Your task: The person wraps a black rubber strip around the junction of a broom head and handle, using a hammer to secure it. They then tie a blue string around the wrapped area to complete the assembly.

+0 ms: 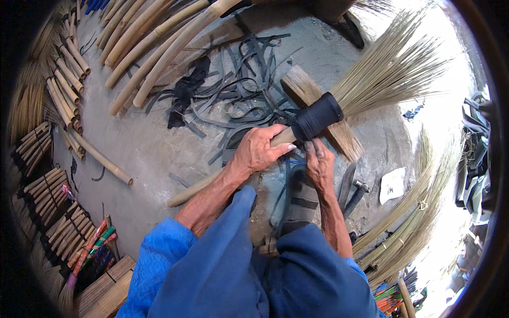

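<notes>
A broom (297,132) lies slantwise over the concrete floor (154,143), its long axis running from the bamboo handle at lower left up to the straw head at upper right, resting across a wooden block (350,139). The left hand (258,150) is clamped around the handle just below the black binding (317,116). The right hand (319,161), nearer that binding, presses its fingertips (314,145) against the lower edge, closed on nothing.

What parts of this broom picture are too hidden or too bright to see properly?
- Broom handle, head view: its middle is hidden under the left hand.
- Right hand: its fingertips press against the black binding, so whether they pinch anything cannot be told.
- Bristles: the tips wash out in glare at the upper right.
- Stacked sticks: cut off by the dark left rim.
</notes>
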A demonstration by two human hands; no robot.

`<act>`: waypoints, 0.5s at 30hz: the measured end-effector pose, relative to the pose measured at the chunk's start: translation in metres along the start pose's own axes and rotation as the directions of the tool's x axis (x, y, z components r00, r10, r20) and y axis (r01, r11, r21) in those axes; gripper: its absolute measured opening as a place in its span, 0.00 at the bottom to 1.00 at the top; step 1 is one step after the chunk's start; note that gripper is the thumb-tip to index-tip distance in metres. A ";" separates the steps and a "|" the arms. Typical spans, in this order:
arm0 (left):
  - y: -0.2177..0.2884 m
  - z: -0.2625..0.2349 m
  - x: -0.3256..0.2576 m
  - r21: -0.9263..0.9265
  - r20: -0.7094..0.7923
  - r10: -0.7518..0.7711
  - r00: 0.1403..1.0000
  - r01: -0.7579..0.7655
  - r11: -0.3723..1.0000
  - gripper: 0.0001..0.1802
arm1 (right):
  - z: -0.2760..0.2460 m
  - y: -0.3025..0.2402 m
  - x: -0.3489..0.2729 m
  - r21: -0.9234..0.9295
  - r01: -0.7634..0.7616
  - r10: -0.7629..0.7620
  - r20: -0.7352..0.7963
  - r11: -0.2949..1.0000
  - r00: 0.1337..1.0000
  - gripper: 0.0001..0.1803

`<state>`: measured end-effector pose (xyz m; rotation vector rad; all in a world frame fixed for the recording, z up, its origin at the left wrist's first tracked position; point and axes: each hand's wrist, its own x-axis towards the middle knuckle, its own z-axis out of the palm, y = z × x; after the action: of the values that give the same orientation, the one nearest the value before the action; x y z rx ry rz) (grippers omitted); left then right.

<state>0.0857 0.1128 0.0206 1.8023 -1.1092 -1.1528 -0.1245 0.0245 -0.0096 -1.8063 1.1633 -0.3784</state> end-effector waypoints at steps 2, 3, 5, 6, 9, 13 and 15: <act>0.001 0.002 -0.001 -0.010 -0.056 0.010 0.998 -0.010 1.000 0.27 | -0.002 0.000 -0.008 0.039 0.000 0.000 -0.008 0.999 1.000 0.12; 0.002 0.002 -0.001 0.044 -0.063 0.013 0.998 -0.010 0.999 0.26 | -0.003 -0.001 -0.010 0.029 -0.002 0.002 -0.013 1.000 1.000 0.12; 0.008 0.004 0.000 0.145 -0.169 0.082 0.982 -0.058 0.988 0.26 | -0.005 -0.003 -0.012 0.015 0.036 -0.035 -0.044 0.999 0.998 0.12; 0.010 0.003 0.001 0.113 -0.142 0.027 0.990 -0.011 0.993 0.26 | -0.005 -0.004 -0.011 0.017 -0.002 0.003 -0.045 1.000 0.999 0.12; 0.013 -0.008 0.007 0.027 0.106 -0.080 0.991 0.077 0.997 0.28 | -0.004 -0.008 -0.008 0.017 -0.073 0.073 -0.001 0.997 0.997 0.13; 0.015 -0.009 0.008 0.104 0.011 -0.016 1.000 0.015 0.994 0.27 | 0.003 -0.014 -0.002 0.043 -0.012 0.012 -0.004 0.999 1.000 0.13; 0.017 -0.001 0.004 0.188 -0.140 0.064 0.988 -0.037 0.981 0.26 | 0.006 -0.016 -0.001 0.038 0.066 -0.064 -0.060 0.997 0.996 0.14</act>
<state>0.0829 0.1031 0.0346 1.9544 -1.2011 -0.8978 -0.1124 0.0308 0.0002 -1.8117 1.1312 -0.4923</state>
